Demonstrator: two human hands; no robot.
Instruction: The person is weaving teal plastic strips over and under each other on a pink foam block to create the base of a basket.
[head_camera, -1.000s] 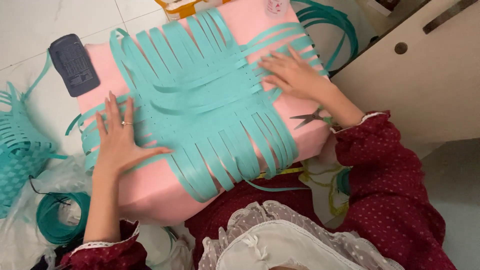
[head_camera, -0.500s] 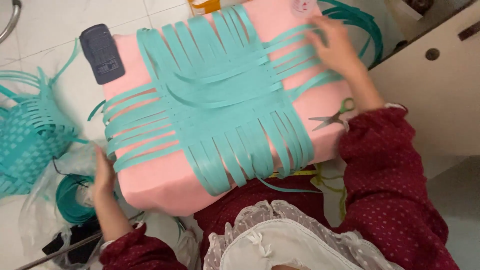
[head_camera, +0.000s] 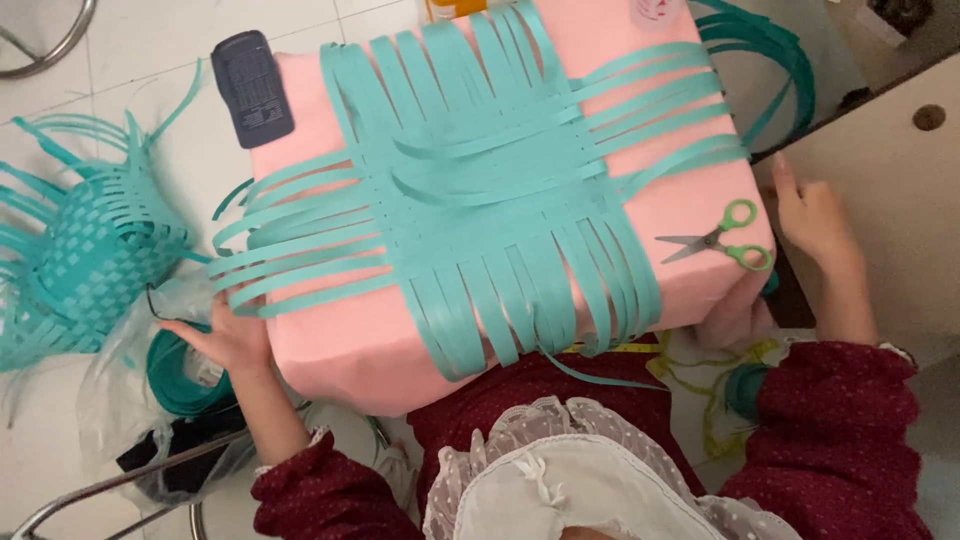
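On pink box (head_camera: 690, 200): teal strip mat (head_camera: 480, 190), long axis L–R; both hands' grip open, left hand (head_camera: 232, 338), right hand (head_camera: 812, 215) at box sides.

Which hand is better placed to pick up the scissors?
Right, probably. The right hand sits just beside the green-handled scissors at the pink box's edge; the left hand is at the opposite side.

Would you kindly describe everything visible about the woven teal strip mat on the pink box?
The woven teal strip mat lies flat on the pink box. Flat, plastic-looking bands interlace into a tight square centre, with loose ends fanning out on all four sides and drooping over the box's near and left edges. Neither hand touches it; the green-handled scissors lie just beside it.
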